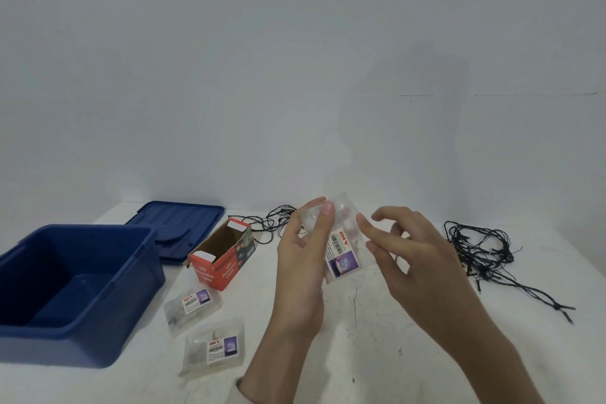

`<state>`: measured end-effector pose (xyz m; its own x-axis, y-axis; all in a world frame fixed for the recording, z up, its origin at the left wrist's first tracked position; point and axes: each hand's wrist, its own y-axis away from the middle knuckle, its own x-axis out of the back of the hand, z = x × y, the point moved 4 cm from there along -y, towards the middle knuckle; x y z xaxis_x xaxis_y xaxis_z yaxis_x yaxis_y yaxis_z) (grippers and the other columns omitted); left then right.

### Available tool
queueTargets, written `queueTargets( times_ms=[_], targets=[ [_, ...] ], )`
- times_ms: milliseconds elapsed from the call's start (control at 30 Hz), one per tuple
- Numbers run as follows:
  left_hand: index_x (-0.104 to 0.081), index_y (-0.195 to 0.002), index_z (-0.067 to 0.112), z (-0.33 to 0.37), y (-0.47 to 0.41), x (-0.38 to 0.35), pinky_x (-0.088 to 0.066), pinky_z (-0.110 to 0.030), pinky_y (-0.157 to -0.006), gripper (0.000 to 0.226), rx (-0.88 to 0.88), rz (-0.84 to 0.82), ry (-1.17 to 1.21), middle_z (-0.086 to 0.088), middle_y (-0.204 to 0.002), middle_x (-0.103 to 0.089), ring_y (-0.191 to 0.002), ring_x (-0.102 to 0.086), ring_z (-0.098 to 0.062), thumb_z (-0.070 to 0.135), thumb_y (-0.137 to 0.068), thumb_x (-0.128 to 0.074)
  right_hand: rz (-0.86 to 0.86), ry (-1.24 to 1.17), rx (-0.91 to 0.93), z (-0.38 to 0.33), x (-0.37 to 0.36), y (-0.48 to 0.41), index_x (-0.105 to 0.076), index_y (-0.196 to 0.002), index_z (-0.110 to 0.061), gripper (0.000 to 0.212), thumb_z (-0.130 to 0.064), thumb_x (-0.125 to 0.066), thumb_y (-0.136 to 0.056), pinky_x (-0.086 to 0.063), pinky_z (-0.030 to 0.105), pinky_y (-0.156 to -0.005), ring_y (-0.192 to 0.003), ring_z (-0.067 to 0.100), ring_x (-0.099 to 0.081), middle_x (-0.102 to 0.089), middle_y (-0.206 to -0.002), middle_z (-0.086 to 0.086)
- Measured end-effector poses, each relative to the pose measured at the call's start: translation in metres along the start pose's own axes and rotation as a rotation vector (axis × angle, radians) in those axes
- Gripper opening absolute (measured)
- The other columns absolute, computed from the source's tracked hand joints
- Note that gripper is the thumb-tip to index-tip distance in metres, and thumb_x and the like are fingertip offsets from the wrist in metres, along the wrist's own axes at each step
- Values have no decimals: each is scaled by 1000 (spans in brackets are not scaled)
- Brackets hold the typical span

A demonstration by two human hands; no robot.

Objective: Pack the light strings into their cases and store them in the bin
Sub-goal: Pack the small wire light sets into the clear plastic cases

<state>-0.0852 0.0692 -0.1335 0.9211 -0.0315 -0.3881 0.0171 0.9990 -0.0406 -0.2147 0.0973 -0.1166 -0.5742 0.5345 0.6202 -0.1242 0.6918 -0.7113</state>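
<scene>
Item 1, centre of the frame: we record one clear pouch (342,252) with a printed label, held upright above the white table (360,321). The left hand (300,259) pinches its upper left end between thumb and fingers. The right hand (413,259) is beside it, thumb tip at the pouch's right edge and the other fingers loosely curled and apart from the pouch. We cannot tell what the pouch contains.

Item 2, lower left of centre: we count two more labelled pouches (193,305) (214,349) lying flat on the table, near each other.

Item 3, left edge: one blue bin (75,292), uncovered. Its blue lid (177,226) lies flat behind it.

Item 4, between lid and hands: one red cardboard box (223,256), its top flaps open, lying tilted.

Item 5, right of the frame: one dark light string (482,252), loose and tangled on the table, well apart from the bin.

Item 6, behind the left hand: we note a second dark string (275,221), partly hidden, also loose.
</scene>
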Motion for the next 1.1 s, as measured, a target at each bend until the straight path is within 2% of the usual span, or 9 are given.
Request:
queueTargets(
  times_ms=[200, 467, 533, 633, 767, 867, 933, 1033, 1100],
  targets=[
    [-62, -114, 24, -4, -2, 4, -55, -47, -87, 43, 48, 22, -2, -5, -107, -72, -97, -69, -25, 45, -76, -61, -200, -251, -41, -4, -3, 2, -60, -123, -20, 46, -10, -41, -82, -32, 5, -85, -96, 4, -47, -50, -114, -24],
    [-63, -109, 23, -2, -4, 4, -55, -45, -87, 36, 30, 31, 57, -7, -104, -73, -97, -69, -26, 41, -79, -60, -119, -727, -238, -7, -8, 6, -47, -130, -34, 54, -20, -50, -78, -40, 17, -85, -108, 5, -56, -64, -117, -19],
    [-60, -116, 20, -3, -5, 3, -53, -46, -90, 36, 28, 41, 84, -9, -107, -72, -99, -69, -27, 38, -84, -58, -104, -706, -235, -13, -14, 8, -37, -135, -38, 62, -33, -53, -76, -40, 17, -89, -115, 3, -53, -60, -122, -21],
    [-54, -122, 13, -6, -6, 2, -55, -42, -88, 39, 54, 31, 146, -14, -111, -69, -100, -68, -28, 31, -88, -58, -81, -567, -236, -19, -26, 10, -23, -138, -47, 76, -39, -64, -75, -33, 3, -90, -122, -3, -44, -48, -125, -29],
    [-51, -121, 9, -14, -11, 7, -57, -30, -78, 43, 86, -36, 171, -16, -116, -66, -98, -67, -24, 24, -83, -65, -23, -448, -233, -11, -32, 8, -24, -135, -52, 87, -16, -75, -75, -31, -3, -82, -110, -8, -46, -46, -118, -27],
    [-44, -126, 33, -9, -19, 21, -52, -17, -82, 57, -107, -23, -159, 12, -127, -55, -107, -59, -1, 18, -78, -72, -56, -444, -244, 5, -31, 4, -23, -132, -51, 91, -5, -74, -73, -35, -1, -78, -101, -2, -54, -52, -115, -15],
    [-35, -131, 46, -2, -22, 26, -47, -7, -80, 70, -218, -132, -413, 31, -124, -44, -110, -47, 18, 21, -78, -74, -124, -426, -224, 10, -33, 1, -20, -132, -53, 93, -4, -73, -73, -38, 1, -78, -95, 1, -57, -53, -115, -13],
    [-40, -128, 46, 2, -30, 31, -48, -11, -85, 70, -233, -357, -710, 30, -123, -44, -113, -47, 13, 23, -74, -77, -218, -435, -195, 14, -40, -3, -20, -132, -52, 86, -14, -74, -76, -40, 3, -79, -94, 0, -58, -51, -114, -17],
    [-46, -121, 46, 6, -37, 38, -48, -12, -85, 66, -267, -378, -846, 25, -120, -48, -109, -48, 13, 28, -69, -81, -253, -444, -196, 17, -46, -5, -21, -133, -53, 85, -24, -75, -76, -42, 6, -82, -100, 0, -57, -50, -115, -19]
  ],
)
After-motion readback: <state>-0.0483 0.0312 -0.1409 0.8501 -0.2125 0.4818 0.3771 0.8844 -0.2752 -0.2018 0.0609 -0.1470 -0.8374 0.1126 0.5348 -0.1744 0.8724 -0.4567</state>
